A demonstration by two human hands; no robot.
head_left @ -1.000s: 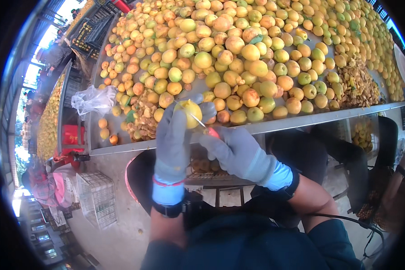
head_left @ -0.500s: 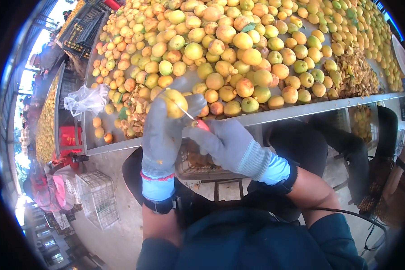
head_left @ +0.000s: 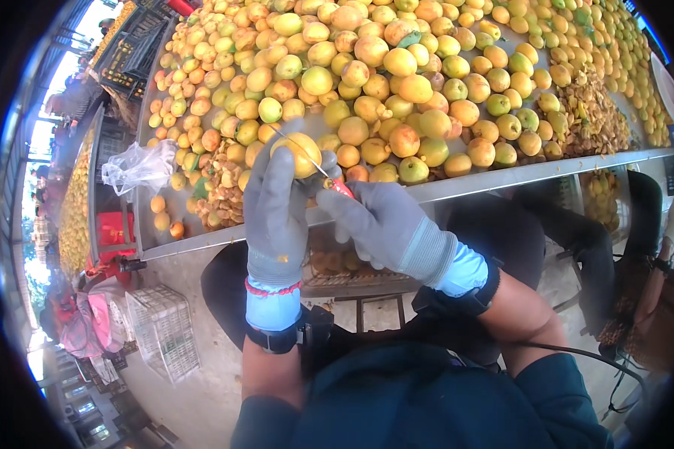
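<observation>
Two gloved hands, one fruit, one knife.
Left hand [head_left: 277, 206] grips yellow-orange fruit [head_left: 298, 153]; right hand [head_left: 378, 224] pinches red-handled knife [head_left: 329, 179].

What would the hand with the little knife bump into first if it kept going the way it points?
Probably the yellow fruit in the left hand: the right hand aims its knife up-left into it.

Fruit in hand: an apricot [head_left: 301, 153] is held up in the left hand [head_left: 275, 209], just before the table's near edge.
Knife [head_left: 323, 173]: it is held in the right hand [head_left: 386, 228], right of the apricot, its blade laid against the fruit.
Table [head_left: 547, 170]: a heap of apricots [head_left: 397, 82] is spread on it, behind both hands.
Plastic bag [head_left: 138, 166]: it is laid on the table's left end.
Wire crate [head_left: 165, 333]: it is set on the ground, lower left, below the table.
</observation>
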